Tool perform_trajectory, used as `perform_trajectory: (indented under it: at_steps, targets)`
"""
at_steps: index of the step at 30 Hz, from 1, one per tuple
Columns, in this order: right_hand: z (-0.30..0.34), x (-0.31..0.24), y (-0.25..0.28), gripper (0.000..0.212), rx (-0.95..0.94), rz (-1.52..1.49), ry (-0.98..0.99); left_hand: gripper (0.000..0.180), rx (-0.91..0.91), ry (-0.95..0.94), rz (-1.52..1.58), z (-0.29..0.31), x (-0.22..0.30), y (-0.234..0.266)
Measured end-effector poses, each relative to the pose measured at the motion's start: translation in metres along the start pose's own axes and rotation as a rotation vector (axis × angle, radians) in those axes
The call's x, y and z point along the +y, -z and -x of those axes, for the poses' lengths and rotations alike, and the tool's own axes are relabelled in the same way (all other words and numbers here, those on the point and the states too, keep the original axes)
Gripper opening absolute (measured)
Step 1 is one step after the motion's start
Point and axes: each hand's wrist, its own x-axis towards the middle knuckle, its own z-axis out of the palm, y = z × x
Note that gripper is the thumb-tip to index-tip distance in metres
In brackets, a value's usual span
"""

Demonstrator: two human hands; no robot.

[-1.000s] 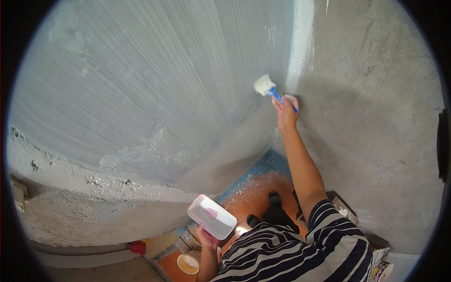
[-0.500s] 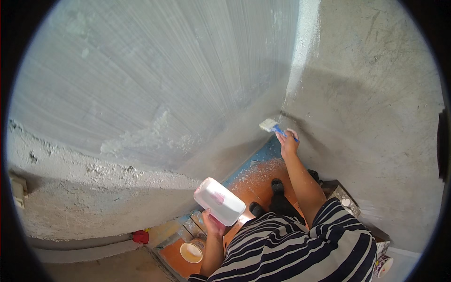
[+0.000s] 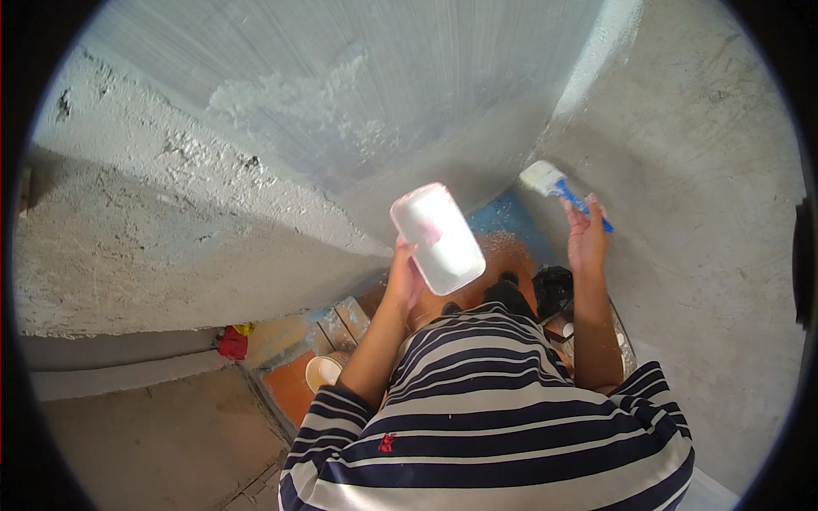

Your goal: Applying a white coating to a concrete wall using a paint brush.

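My left hand [image 3: 406, 277] grips the near left side of a white rectangular tray [image 3: 452, 247], thumb over its rim. The tray is tilted, and a pinkish patch shows on its inner face. My right hand [image 3: 586, 234] is closed round the blue handle of a paintbrush [image 3: 545, 178], whose pale, paint-coated bristles point up and to the left. The bristles are close to the wall corner; whether they touch it I cannot tell. A strip of white paint [image 3: 601, 60] runs up the corner between the grey left wall [image 3: 477, 77] and the right wall [image 3: 707, 196].
A rough plaster ledge [image 3: 170, 187] juts out on the left. Below it are a red cloth-like thing [image 3: 232, 343] and a white tub [image 3: 324, 372] on orange tiles. A black plastic bag [image 3: 554, 289] lies by the right wall. Paint specks dot the blue-edged floor [image 3: 511, 223].
The tray has come up and to the right in my left hand, turning more upright. My right hand with the paintbrush has shifted right and slightly up. The whole view has tilted lower.
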Motion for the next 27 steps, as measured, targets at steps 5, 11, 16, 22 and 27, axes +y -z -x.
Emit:
perform_trajectory:
  at_steps: [5, 11, 16, 22, 27]
  targets:
    - [0.009, -0.033, -0.030, 0.009, -0.155, 0.258, 0.252, 0.066, -0.052, -0.007, -0.050, -0.014, 0.011, -0.036]
    - [0.037, -0.057, -0.072, 0.014, -0.242, 0.321, 0.301, 0.068, -0.072, -0.088, -0.027, -0.022, 0.001, -0.065]
    - [0.049, -0.072, -0.086, 0.019, -0.396, 0.469, 0.287, 0.074, -0.135, -0.147, 0.060, -0.025, -0.012, -0.100]
    - [0.029, -0.066, -0.081, 0.023, -0.575, 0.524, 0.199, 0.078, -0.159, -0.180, 0.050, -0.034, -0.037, -0.137]
    - [-0.001, -0.072, -0.069, 0.024, -0.656, 0.650, 0.108, 0.078, -0.162, -0.178, 0.014, -0.045, -0.060, -0.168]
